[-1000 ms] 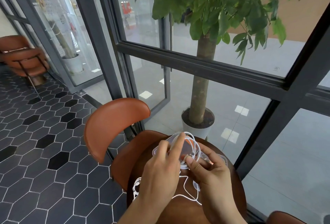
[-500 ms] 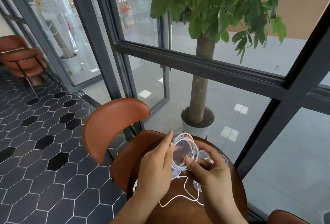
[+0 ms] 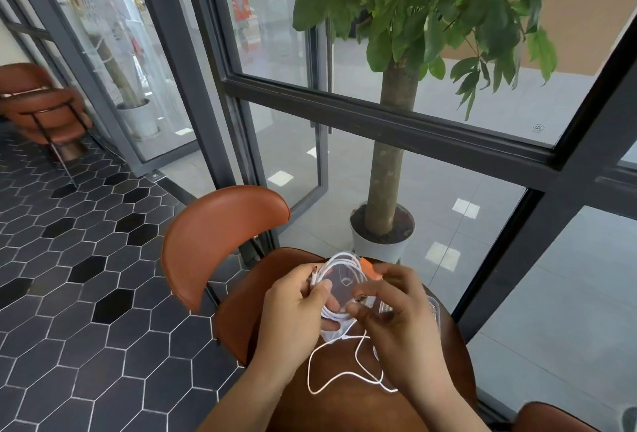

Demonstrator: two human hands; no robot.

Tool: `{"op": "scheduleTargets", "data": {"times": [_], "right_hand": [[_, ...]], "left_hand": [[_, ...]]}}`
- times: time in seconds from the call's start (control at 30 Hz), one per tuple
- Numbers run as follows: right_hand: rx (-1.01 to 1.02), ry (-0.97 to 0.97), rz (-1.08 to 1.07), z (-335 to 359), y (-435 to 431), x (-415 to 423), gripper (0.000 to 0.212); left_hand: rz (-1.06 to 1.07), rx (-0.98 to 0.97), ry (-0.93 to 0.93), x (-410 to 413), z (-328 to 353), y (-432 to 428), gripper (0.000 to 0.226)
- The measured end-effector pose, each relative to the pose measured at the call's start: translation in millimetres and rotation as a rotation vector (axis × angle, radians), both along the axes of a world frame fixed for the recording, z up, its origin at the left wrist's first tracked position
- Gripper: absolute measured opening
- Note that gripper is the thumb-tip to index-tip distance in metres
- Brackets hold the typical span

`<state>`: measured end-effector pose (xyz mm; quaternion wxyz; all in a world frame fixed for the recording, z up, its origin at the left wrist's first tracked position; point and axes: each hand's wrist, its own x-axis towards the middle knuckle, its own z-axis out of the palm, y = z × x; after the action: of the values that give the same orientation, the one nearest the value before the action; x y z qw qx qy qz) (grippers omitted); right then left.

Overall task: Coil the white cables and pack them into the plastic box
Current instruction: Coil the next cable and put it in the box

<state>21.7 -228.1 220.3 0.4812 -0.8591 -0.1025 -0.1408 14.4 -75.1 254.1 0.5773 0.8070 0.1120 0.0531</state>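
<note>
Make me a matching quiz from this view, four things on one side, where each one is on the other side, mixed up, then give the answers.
Things:
1. white cable coil
2. loose cable tail
3. brown chair
4. potted tree

Places:
A. behind the window glass
B. held between the left hand and the right hand
C. lying on the brown table
D. on the hexagon-tiled floor, left of the table

Pairs: 1-B, 2-C, 3-D, 4-A
</note>
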Motion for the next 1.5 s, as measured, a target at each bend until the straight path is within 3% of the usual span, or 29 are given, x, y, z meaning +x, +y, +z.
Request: {"op": "scheduleTargets", "data": {"times": [0.1, 0.17, 0.23, 0.37, 0.43, 0.5, 0.67, 0.77, 0.87, 0.97, 1.13, 1.33, 1.5], "right_hand": [[-0.068, -0.122, 0.004, 1, -1, 0, 0.022], [0.046, -0.091, -0.027, 3, -1, -5, 0.017], [0.307, 0.088, -0.050, 5, 1, -12, 0.012], [0.974, 0.539, -0.026, 13, 6, -20, 0.009], [1.097, 0.664, 0.035, 15, 5, -18, 0.010], [1.093, 0.670, 0.047, 12, 5, -17, 0.007], [0.995, 0.538, -0.054, 2, 13, -19, 0.004], [0.958, 0.509, -0.091, 1, 11, -19, 0.005], [0.902, 0.496, -0.105, 2, 7, -19, 0.003], [0.888, 0.505, -0.109, -1, 8, -20, 0.001], [0.892, 0.508, -0.094, -7, 8, -20, 0.003], [0.819, 0.472, -0.057, -8, 8, -20, 0.002], [0.810, 0.460, -0.028, -11, 6, -26, 0.003]], "left_hand": [[0.116, -0.227, 0.083, 3, 1, 0, 0.016], [0.165, -0.398, 0.115, 4, 2, 1, 0.015], [0.193, -0.477, 0.085, 3, 3, 1, 0.014], [0.195, -0.370, -0.041, -5, 1, -6, 0.031], [0.168, -0.361, -0.059, -8, -5, -5, 0.037], [0.157, -0.252, -0.078, -10, -12, -4, 0.031], [0.139, 0.568, -0.398, -18, -26, -8, 0.039], [-0.027, 0.720, -0.414, -21, -30, -6, 0.047], [-0.195, 0.597, -0.353, -28, -35, 2, 0.051], [-0.211, 0.416, -0.274, -25, -33, 1, 0.046], [-0.205, 0.457, -0.218, -12, -23, 10, 0.034], [-0.135, 0.318, -0.162, -11, -18, 13, 0.024], [-0.137, 0.194, -0.032, -8, -15, 16, 0.055]]}}
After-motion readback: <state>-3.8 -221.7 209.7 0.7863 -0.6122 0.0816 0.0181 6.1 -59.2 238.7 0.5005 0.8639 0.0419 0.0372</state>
